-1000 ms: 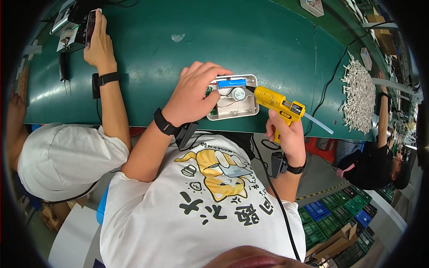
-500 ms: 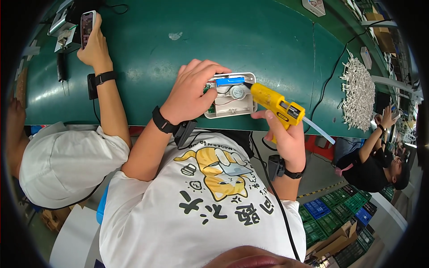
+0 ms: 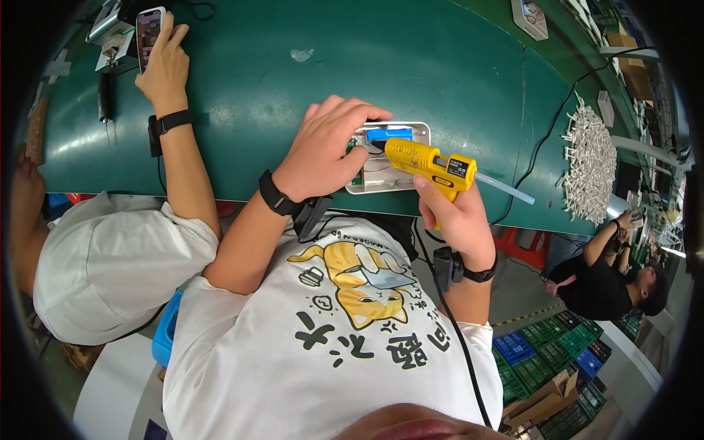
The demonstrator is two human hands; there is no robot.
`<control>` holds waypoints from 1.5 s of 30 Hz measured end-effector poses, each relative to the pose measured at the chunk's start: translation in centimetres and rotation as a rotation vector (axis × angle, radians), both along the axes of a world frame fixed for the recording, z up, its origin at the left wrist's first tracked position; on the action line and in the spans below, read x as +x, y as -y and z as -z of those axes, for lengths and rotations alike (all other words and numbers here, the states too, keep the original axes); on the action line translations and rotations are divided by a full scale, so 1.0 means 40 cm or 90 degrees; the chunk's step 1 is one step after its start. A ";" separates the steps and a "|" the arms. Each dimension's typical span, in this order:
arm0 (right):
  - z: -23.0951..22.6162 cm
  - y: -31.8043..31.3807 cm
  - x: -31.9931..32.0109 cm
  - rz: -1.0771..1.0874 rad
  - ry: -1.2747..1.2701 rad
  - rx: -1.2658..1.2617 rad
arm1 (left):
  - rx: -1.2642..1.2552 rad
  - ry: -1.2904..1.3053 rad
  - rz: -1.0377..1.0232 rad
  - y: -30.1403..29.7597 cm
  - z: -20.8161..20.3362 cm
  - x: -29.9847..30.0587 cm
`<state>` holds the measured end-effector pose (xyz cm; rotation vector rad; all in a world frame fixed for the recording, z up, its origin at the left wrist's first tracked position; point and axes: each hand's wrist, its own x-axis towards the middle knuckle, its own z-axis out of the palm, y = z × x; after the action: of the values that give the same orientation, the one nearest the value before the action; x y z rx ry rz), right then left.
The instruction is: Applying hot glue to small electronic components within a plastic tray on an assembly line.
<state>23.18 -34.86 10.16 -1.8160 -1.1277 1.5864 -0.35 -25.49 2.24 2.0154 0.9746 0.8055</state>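
Left hand [image 3: 323,150] presses flat on the open white case [image 3: 389,158] at the near edge of the green worktop [image 3: 411,66], right hand [image 3: 451,216] wrapped round the yellow glue gun [image 3: 429,163], nozzle inside the case, while a neighbour's hand [image 3: 165,70] holds a phone [image 3: 149,33] far left.

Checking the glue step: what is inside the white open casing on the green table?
Inside the white casing a blue part and white wires show, with the yellow glue gun nozzle pointed in. The left hand covers its left side; the right hand grips the gun.
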 end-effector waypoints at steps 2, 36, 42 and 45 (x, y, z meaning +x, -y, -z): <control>0.000 0.001 -0.003 -0.003 -0.004 0.004 | -0.001 -0.003 0.001 0.000 0.002 -0.001; 0.213 0.129 0.198 0.254 -0.350 0.407 | -0.215 0.085 -0.054 -0.032 -0.044 0.002; 0.239 0.113 0.200 0.267 -0.380 0.448 | -0.272 0.173 -0.189 -0.253 -0.079 0.100; 0.234 0.115 0.194 0.258 -0.362 0.419 | -0.223 0.191 -0.250 -0.399 -0.042 0.169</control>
<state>30.94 -39.45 0.82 -0.9887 -0.8062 1.1783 6.42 -9.53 3.93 1.3783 1.2508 1.0267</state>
